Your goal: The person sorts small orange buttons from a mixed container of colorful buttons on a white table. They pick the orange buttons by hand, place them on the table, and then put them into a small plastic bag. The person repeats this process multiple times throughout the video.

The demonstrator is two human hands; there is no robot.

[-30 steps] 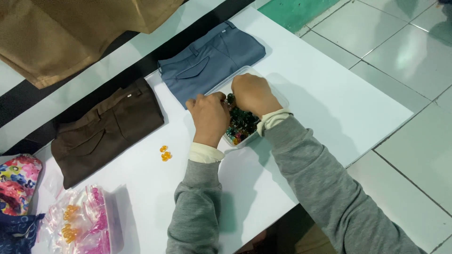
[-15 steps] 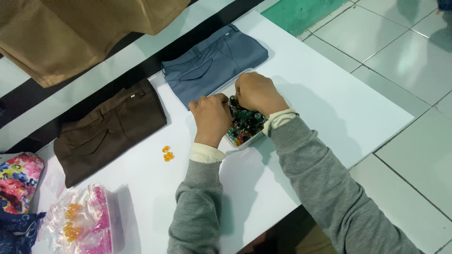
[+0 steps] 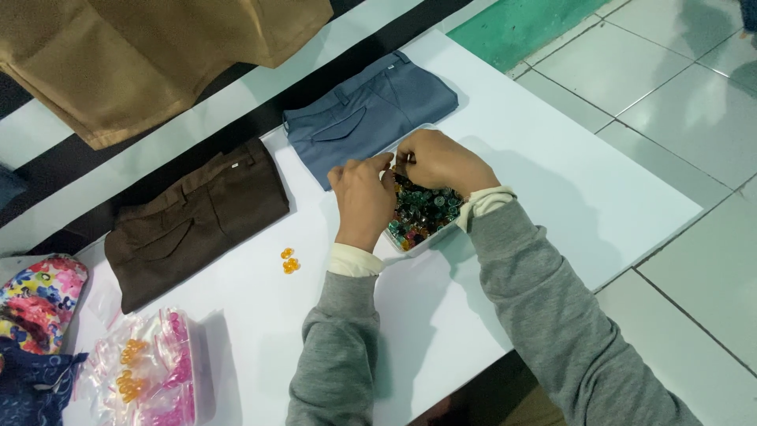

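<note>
On the white table point(image 3: 552, 181) stands a small clear box of dark green and mixed-colour beads point(image 3: 424, 214). My left hand point(image 3: 363, 197) and my right hand point(image 3: 441, 162) meet over the box's far end, fingertips pinched together; what they pinch is too small to make out. A folded blue-grey pair of trousers point(image 3: 367, 114) lies just beyond the hands. Two or three orange beads point(image 3: 289, 262) lie loose on the table left of my left wrist.
Folded brown trousers point(image 3: 193, 221) lie to the left. A tan garment point(image 3: 150, 55) hangs at the top. Clear bags with orange and pink beads point(image 3: 146, 375) and floral cloth point(image 3: 35, 304) sit at the lower left. Tiled floor point(image 3: 678, 102) lies right of the table edge.
Both hands have stayed over the bead box, their fingertips shifting slightly toward its far end. Nothing else on the table has moved.
</note>
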